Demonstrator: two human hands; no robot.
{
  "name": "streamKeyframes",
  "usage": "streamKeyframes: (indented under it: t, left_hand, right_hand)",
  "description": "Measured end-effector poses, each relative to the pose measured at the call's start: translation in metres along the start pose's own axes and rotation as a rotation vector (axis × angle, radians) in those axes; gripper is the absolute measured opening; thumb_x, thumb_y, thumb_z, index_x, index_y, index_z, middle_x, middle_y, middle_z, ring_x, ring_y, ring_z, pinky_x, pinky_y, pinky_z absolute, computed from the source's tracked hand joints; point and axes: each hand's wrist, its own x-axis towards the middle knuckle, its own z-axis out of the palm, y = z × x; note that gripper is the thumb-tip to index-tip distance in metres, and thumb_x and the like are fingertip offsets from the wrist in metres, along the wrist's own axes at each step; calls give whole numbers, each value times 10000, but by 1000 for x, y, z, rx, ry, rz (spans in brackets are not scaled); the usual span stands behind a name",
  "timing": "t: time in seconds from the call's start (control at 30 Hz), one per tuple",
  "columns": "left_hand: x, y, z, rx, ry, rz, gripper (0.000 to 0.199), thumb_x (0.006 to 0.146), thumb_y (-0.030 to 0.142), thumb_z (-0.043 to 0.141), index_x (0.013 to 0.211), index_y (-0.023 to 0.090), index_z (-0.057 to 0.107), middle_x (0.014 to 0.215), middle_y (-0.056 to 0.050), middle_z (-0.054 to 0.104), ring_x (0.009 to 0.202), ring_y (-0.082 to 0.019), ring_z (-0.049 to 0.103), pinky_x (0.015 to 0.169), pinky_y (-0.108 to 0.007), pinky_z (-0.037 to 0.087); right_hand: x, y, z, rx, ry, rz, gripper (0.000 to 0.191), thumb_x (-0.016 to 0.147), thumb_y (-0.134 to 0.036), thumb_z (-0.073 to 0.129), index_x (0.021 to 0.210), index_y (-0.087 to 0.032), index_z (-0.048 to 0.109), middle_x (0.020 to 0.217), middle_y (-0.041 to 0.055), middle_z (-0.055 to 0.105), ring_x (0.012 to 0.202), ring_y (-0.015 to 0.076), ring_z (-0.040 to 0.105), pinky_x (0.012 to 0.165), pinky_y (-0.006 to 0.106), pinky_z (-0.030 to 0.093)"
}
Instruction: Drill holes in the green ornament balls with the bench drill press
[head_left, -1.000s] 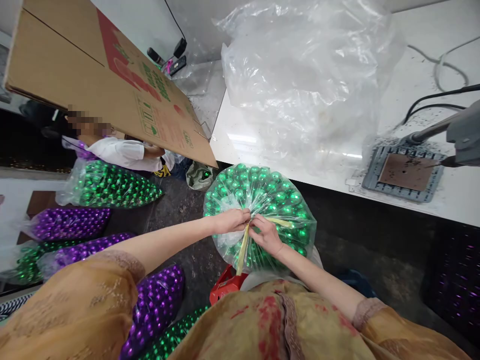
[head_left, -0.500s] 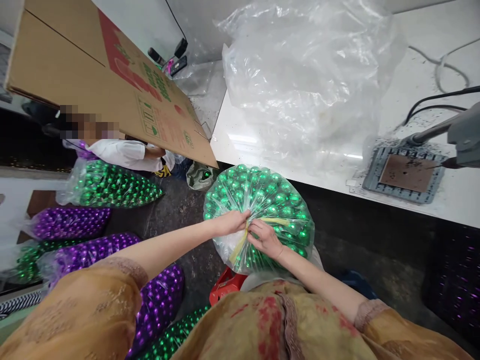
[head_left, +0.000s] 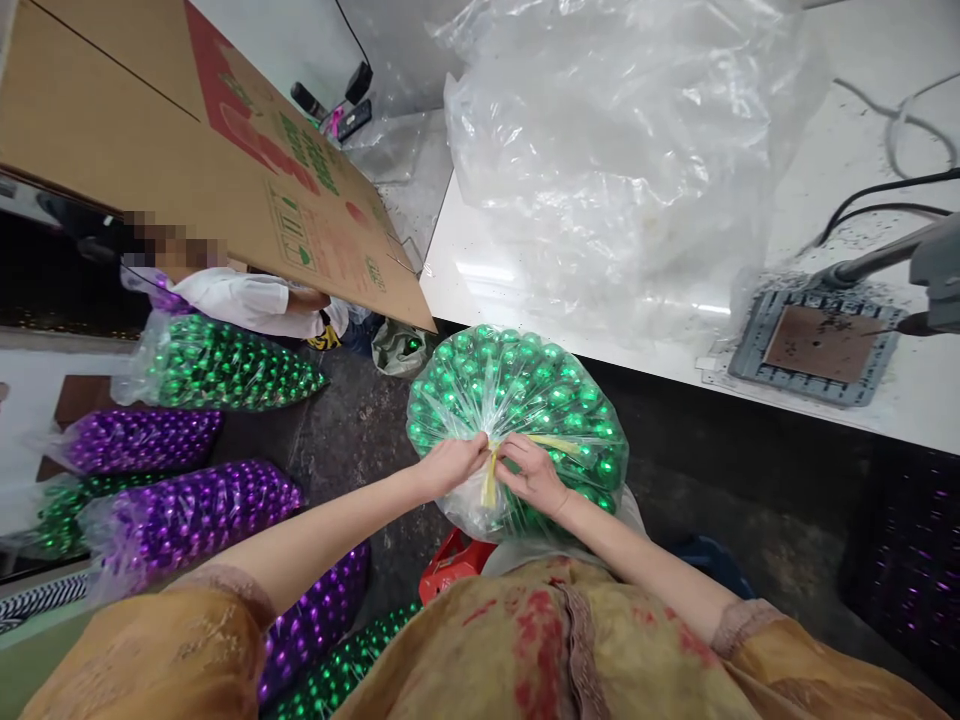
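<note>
1. The person's left hand and right hand meet at the gathered neck of a clear bag of green baubles, which sits in front of the person's lap, below the edge of the white desk.
2. Both hands are closed, the fingertips pinching a pale yellow strip right where the plastic bunches together. One end of the strip hangs down between the hands, while another part lies across the bag past the right hand's knuckles.
3. The bag is round and packed tight (the green balls press against the film all over).
4. Under the bag a red stool shows by its corner only.
5. On the desk lies a big heap of crumpled clear plastic, and to the right a grey pad with a brown centre with a dark cable near it.
6. On the floor to the left lie more filled bags: a green one and purple ones just beside each other.
7. Another person in a white sleeve sits beyond those bags, partly hidden under a leaning sheet of printed cardboard.
</note>
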Motion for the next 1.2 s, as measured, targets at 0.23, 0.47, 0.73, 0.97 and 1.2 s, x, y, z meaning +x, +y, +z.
streamKeyframes:
  t: [0.23,0.47,0.73,0.97,1.2]
  left_hand:
    - [4,-8,13,-144,185,-133,280,931,341,375,681,216,384,542,39,426,494,-129,466,520,-215,350]
    - [4,-14,6,-138,222,64,140,857,341,517,819,218,463,648,19,559,574,-139,549,558,-226,391]
    - [-3,-12,1,-147,140,259,124,820,328,588,804,206,583,753,-17,620,704,-154,598,664,-249,443]
    - [7,-3,7,-694,316,-62,462,727,604,630,584,195,467,547,0,508,506,-130,480,547,-264,415]
    - [-1,-6,-4,-537,219,1,459,511,345,850,435,168,433,524,32,423,513,-74,357,528,-212,315]
  right_hand:
    - [3,1,2,-29,-48,-85,139,917,-182,465,802,-179,545,804,47,570,790,151,491,712,282,419]
    - [4,-1,3,-49,-54,-87,123,911,-182,478,806,-184,542,814,47,574,799,155,487,720,290,412]
    - [5,3,3,-24,-38,-17,91,848,-135,529,773,-185,516,779,22,563,768,142,489,690,273,401]
    - [14,0,2,22,-31,3,61,854,-157,506,799,-182,515,803,34,554,805,153,486,725,287,401]
    - [11,1,5,84,-65,-27,63,833,-162,508,778,-192,512,777,32,543,786,159,476,713,290,391]
